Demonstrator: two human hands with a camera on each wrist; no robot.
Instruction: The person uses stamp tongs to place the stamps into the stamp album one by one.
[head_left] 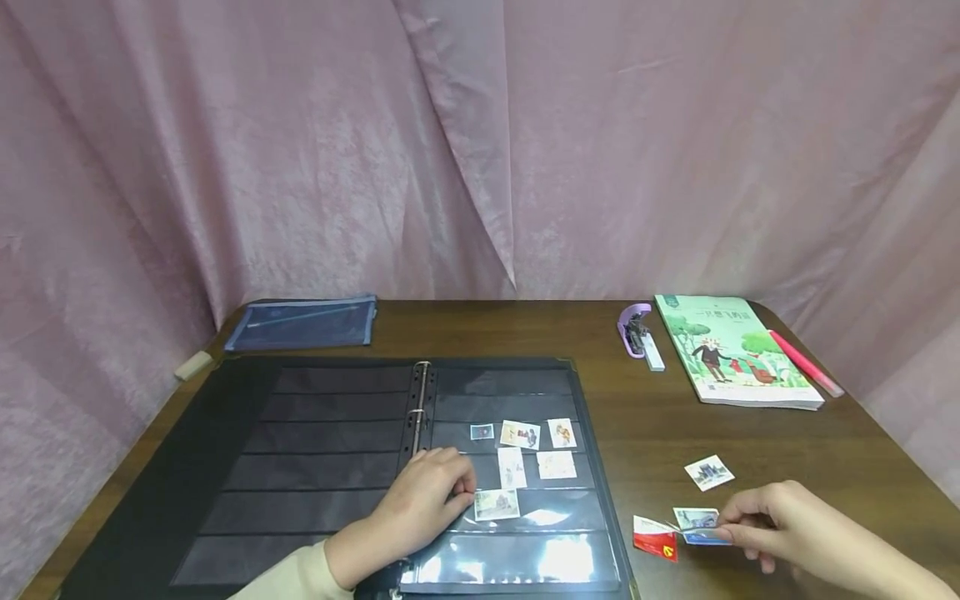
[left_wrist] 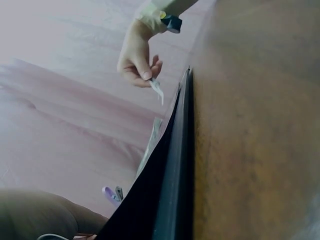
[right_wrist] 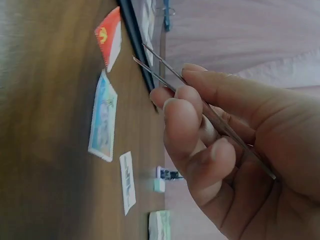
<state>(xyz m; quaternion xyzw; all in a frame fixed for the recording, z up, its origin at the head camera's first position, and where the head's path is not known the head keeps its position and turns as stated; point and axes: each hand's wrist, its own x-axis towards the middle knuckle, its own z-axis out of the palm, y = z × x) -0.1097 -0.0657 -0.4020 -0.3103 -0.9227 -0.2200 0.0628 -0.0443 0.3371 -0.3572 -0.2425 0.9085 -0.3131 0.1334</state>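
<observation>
Tweezers (right_wrist: 222, 126) are pinched, tips parted, in the fingers of the right hand (head_left: 780, 525); whether anything is gripped by the bent fingers of the left hand (head_left: 427, 492) cannot be told. The red stamp (head_left: 657, 543) and blue stamp (right_wrist: 103, 117) are placed near those tips, between the right edges of album (head_left: 322, 472) and desk (head_left: 615, 400); presumably light, easily creased paper, best lifted by a margin.

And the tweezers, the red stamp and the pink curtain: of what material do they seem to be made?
The tweezers: probably metal, smooth and dully shiny, with slim, straight prongs.
The red stamp: most likely paper, being thin with a toothed-looking edge; any coating is hard to tell.
The pink curtain: fabric, perhaps velvet, judging by its soft folds and patchy sheen.
</observation>
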